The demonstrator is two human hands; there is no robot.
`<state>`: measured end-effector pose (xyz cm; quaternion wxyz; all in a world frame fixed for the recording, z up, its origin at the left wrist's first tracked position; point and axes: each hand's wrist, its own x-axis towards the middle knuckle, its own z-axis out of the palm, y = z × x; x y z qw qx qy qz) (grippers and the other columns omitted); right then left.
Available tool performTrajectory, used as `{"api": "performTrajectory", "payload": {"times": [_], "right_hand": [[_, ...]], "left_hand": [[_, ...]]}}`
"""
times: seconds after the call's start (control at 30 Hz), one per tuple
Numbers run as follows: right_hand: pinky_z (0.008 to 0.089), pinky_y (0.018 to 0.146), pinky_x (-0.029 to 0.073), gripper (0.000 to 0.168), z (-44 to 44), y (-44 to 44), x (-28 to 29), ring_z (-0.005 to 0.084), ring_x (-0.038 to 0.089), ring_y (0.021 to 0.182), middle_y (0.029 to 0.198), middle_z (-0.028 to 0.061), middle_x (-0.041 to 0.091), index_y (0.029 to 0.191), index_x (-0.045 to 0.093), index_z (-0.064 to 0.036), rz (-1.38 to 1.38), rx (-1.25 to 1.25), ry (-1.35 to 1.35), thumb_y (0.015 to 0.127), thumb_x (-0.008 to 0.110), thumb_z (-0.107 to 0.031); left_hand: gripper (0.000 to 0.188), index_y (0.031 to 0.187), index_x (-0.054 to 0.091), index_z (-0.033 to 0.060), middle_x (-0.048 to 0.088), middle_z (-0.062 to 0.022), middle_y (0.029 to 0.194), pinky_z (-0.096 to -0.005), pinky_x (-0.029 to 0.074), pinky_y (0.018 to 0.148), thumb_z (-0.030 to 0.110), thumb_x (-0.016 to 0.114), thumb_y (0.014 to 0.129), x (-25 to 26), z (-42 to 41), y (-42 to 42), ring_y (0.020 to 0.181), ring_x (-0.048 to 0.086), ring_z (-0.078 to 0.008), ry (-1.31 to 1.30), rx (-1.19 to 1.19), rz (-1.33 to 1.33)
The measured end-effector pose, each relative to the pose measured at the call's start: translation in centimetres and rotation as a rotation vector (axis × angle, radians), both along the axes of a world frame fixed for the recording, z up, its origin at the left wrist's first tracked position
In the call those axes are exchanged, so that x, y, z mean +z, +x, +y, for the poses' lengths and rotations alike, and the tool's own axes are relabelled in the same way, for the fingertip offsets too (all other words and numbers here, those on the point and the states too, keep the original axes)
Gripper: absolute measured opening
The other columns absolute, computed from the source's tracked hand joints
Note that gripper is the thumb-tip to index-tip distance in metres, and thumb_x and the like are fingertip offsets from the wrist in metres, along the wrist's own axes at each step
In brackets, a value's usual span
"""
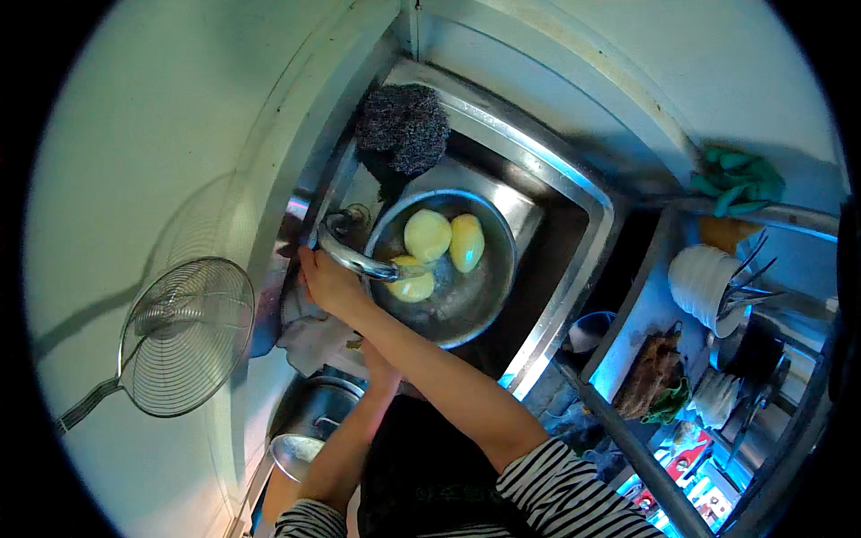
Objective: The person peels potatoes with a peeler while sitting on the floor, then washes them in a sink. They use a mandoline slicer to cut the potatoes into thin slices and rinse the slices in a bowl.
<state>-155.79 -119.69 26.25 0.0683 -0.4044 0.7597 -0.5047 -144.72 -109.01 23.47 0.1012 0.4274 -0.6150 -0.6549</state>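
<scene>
A round metal bowl [504, 296] stands in the stainless steel sink [538, 376]. Several pale yellow peeled vegetables [428, 235], which look like potatoes, lie in it. The curved chrome tap [353, 261] points over the bowl, and water appears to run from its spout onto them. My right arm crosses over my left. My right hand [331, 282] is at the base of the tap, its fingertips partly hidden, so its grip is unclear. My left hand [380, 366] is low by the near left side of the bowl, mostly covered by my right forearm.
A wire strainer [188, 336] hangs along the left wall. A dark mesh bundle [403, 128] sits at the sink's far corner. A pale cloth [316, 343] and a metal pot [316, 403] are at lower left. Stacked white bowls [703, 282] and green gloves [740, 178] are on the right.
</scene>
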Motion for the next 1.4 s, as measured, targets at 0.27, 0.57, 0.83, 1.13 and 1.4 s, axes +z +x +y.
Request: {"api": "performTrajectory", "payload": {"times": [0.27,0.57,0.83,1.13,1.4], "right_hand": [[0.0330,0.058,0.047,0.019,4.4,-2.6,5.4,0.0220,0.059,0.067,0.073,0.0110,0.058,0.086,0.056,-0.003,0.121,0.181,0.572,0.083,0.046,-0.020],[0.0462,0.081,0.039,0.041,16.4,-12.2,8.4,0.0323,0.047,0.102,0.116,0.0155,0.046,0.105,0.054,-0.017,0.252,-0.031,0.519,0.068,0.063,-0.032],[0.0544,0.088,0.032,0.063,21.1,-8.8,3.1,0.0390,0.038,0.110,0.134,0.0156,0.024,0.121,0.043,-0.023,0.050,0.172,0.742,0.066,0.065,-0.043],[0.0438,0.100,0.020,0.076,18.7,-3.1,-5.5,0.0435,0.019,0.122,0.133,0.0297,0.015,0.136,0.013,-0.011,-0.587,-0.436,0.046,0.078,0.059,-0.028],[0.0400,0.097,0.027,0.068,15.3,-0.1,-3.6,0.0334,0.028,0.120,0.134,0.0172,0.024,0.134,0.016,-0.010,-1.335,-0.142,-0.438,0.081,0.055,-0.026]], "left_hand": [[0.028,0.102,0.049,0.0036,0.054,-0.0056,0.093,-0.0294,0.045,0.064,0.013,0.059,0.078,-0.2,-1.3,-2.6,0.078,0.054,-0.0156,0.108,-0.028,-0.035],[0.044,0.119,0.039,0.0059,0.053,-0.0051,0.093,-0.0223,0.048,0.045,0.003,0.050,0.076,6.0,0.5,-5.5,0.068,0.054,-0.0114,0.405,0.026,-0.112],[0.055,0.125,0.034,0.0063,0.055,-0.0085,0.085,-0.0220,0.047,0.040,-0.004,0.046,0.072,6.2,-0.2,-6.0,0.054,0.053,-0.0101,0.157,0.028,-0.099],[0.068,0.132,0.029,0.0194,0.050,-0.0315,0.101,-0.0387,0.048,0.053,0.006,0.053,0.069,12.0,0.2,-9.8,0.062,0.057,-0.0392,-0.771,-0.631,-0.351],[0.058,0.131,0.033,0.0268,0.039,-0.0422,0.109,-0.0261,0.044,0.039,0.012,0.049,0.077,17.9,2.9,-11.0,0.045,0.057,-0.0265,-1.391,-0.754,-0.456]]}}
